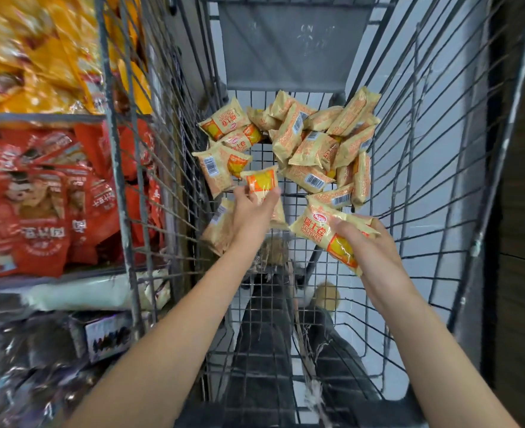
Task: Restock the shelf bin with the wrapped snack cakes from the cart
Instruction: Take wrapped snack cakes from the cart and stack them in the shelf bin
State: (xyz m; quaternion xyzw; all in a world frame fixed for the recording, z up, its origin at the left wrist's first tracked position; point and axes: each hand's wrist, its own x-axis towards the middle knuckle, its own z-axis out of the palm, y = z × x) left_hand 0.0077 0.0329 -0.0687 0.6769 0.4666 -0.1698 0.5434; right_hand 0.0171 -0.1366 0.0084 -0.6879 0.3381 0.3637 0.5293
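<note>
While both hands were down in the wire cart (409,168), the step looked like gathering: left hand (252,211) pinched one snack cake (262,183), right hand (369,251) gripped another wrapped cake (319,227). Loose cakes (313,143) lay heaped on the cart's mesh floor. Next, probably, a carry left to the shelf; which bin was theirs could not be told. Red packets (45,205) and yellow packets (32,50) filled the shelves beside the cart.

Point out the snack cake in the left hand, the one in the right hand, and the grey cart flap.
Left hand's yellow-wrapped snack cake (261,180), head view: orange panel.
Right hand's yellow-wrapped snack cake (316,228), head view: red lettering.
Grey cart flap (289,47), head view: centre.
</note>
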